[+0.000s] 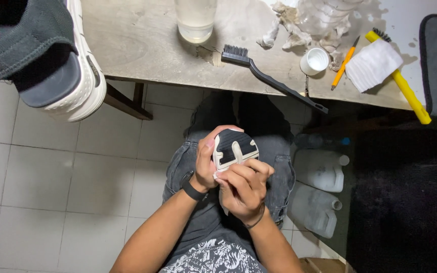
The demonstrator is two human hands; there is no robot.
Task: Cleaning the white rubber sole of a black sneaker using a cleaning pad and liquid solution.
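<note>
Our left hand (pixel 206 164) is curled around the side of the shoe (pixel 233 149), which we hold over our lap, sole up. Our right hand (pixel 244 184) closes on its near end, fingers pressed to the sole. The shoe's long axis runs away from us, its tip toward the table (pixel 142 45). There a black brush (pixel 269 78) lies, a yellow-handled brush (pixel 405 86) further right.

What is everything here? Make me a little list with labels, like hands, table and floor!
left hand: grips the shoe, sole up
right hand: fingers pressed on the sole's edge
table: black brush, yellow brush, white cloth pad, pencil, white cap, glass jar, second shoe
floor: two plastic jugs
</note>
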